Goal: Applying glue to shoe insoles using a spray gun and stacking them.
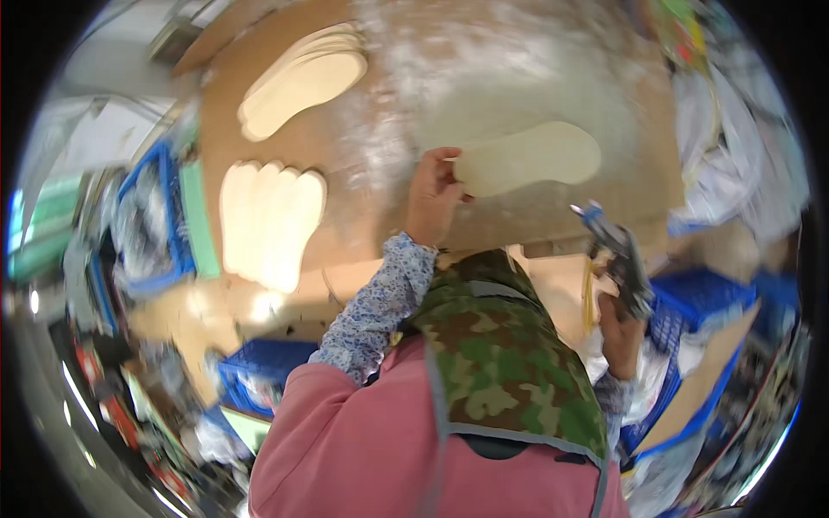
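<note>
Insole (534,161) over the desk (367,198) has one end pinched by the left hand (432,205), fingers (444,154) nearly closed; the right hand (619,338) grips a spray gun (626,263) (coating, likely), probably needing steady aim next.

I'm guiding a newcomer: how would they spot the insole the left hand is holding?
On the brown tabletop, find the left hand. The pale insole extends rightward from its grip. Just one shows here; the other insoles overlap in two groups at left.

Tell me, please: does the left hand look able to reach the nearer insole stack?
Probably yes: open tabletop separates the left hand from the nearer insole stack, though it holds another insole.
</note>
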A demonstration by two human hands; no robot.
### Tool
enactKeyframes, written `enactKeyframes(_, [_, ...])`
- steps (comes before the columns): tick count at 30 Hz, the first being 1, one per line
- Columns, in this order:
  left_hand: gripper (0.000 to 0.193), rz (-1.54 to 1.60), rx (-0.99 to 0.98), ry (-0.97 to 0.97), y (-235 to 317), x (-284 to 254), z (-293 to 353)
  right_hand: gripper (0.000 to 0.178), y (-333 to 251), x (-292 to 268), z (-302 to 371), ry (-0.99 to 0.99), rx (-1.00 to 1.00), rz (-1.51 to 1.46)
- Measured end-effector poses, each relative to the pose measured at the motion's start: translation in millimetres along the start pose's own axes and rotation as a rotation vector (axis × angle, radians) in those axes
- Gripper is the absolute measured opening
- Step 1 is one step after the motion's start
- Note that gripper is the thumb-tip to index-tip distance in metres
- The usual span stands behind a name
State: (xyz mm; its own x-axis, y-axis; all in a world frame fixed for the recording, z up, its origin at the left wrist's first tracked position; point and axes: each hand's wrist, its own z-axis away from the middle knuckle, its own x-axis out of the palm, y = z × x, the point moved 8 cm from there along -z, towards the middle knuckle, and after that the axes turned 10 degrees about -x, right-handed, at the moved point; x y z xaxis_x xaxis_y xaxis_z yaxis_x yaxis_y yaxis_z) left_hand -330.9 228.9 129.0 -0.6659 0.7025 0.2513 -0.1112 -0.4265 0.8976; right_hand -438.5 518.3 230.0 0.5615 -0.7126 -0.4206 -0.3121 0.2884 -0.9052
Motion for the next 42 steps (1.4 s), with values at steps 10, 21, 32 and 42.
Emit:
enactKeyframes(10, [0.048, 0.277, 0.23, 0.613, 24.7, -206.1, 192.0, 0.029, -12.3, 41.4, -31.4, -0.225, -0.01, -0.122])
enactKeyframes(21, [0.039, -0.901, -0.061, 1.35, -46.6, -315.9, 254.1, 0.031, 6.5, 78.9, -45.8, -0.352, 0.118, -0.084])
enactKeyframes(32, [0.048, -1.27, 0.25, 1.278, 81.2, -349.1, -62.5, 0.028, 2.1, 55.8, -23.7, -0.21, 0.104, 0.126])
enactKeyframes(42, [0.034, -1.684, 0.142, 0.739, 93.4, -430.8, -107.4, 0.018, -0.6, 14.2, -19.6, -0.049, 0.088, 0.171])
